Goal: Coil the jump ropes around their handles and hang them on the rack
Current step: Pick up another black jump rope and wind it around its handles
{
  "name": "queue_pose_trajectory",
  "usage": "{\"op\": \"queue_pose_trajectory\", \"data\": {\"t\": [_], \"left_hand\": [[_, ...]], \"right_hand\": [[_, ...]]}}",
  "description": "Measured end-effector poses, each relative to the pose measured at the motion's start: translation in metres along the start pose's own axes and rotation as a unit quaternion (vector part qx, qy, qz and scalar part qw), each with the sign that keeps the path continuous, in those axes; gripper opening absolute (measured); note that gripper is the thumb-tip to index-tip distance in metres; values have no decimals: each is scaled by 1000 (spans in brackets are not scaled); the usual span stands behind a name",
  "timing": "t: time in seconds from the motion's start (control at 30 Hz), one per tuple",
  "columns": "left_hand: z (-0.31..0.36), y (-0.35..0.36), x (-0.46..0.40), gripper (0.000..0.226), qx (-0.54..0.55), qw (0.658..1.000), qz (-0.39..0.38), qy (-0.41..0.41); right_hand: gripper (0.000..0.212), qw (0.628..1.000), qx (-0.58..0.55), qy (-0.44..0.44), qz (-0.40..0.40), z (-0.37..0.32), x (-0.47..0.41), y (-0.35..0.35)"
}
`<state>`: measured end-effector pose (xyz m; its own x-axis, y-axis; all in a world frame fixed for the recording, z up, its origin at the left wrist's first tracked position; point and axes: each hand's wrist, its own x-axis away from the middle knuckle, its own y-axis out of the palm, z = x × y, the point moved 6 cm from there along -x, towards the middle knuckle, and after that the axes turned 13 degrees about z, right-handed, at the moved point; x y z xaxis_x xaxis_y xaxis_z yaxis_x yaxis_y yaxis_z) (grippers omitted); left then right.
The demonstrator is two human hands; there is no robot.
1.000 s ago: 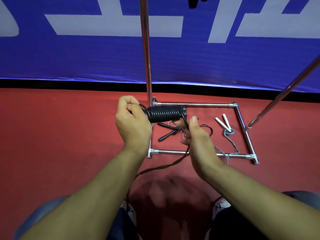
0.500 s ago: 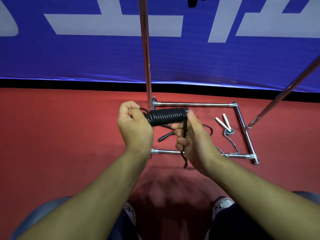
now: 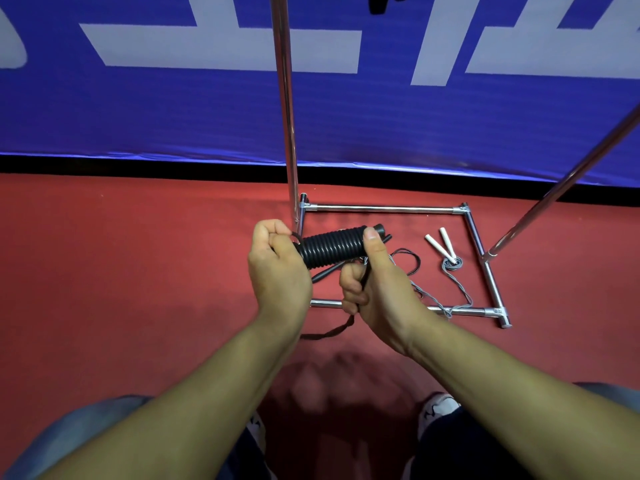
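Note:
A black jump rope (image 3: 330, 247) is wound in tight coils around its handles, held level between both hands. My left hand (image 3: 277, 271) grips the left end of the bundle. My right hand (image 3: 372, 282) pinches the loose rope just below the right end, thumb pressed on the coils. The free tail (image 3: 329, 332) trails down to the red floor under my hands. A grey jump rope (image 3: 453, 268) with white handles lies on the floor inside the chrome rack base (image 3: 381, 209). A thin black rope (image 3: 410, 261) lies beside it, partly hidden by my right hand.
The rack's upright pole (image 3: 285, 109) rises just behind my left hand; a second slanted pole (image 3: 568, 168) stands at the right. A blue banner wall (image 3: 138, 98) closes off the back. My knees and shoes (image 3: 433, 410) are at the bottom edge.
The coiled bundle has tilted, its right end now higher. My right hand slid down the loose rope and pulled it taut; the tail on the floor has grown shorter.

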<state>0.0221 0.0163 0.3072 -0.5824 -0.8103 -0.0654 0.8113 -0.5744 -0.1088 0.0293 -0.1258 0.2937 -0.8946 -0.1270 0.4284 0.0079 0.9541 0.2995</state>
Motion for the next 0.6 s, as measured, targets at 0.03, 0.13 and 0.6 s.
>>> {"op": "queue_pose_trajectory", "data": {"t": [0.03,0.13,0.6], "left_hand": [[-2,0,-1,21,-2,1000,-2,2],[-4,-1,-1,21,-11,1000,-12,16],[14,-2,-43,30,102,994,-4,-36]], "right_hand": [[47,1000,12,0,0,3,0,-1],[54,997,72,-6,-4,7,0,-3],[33,985,123,97,-71,36,18,-3]]}}
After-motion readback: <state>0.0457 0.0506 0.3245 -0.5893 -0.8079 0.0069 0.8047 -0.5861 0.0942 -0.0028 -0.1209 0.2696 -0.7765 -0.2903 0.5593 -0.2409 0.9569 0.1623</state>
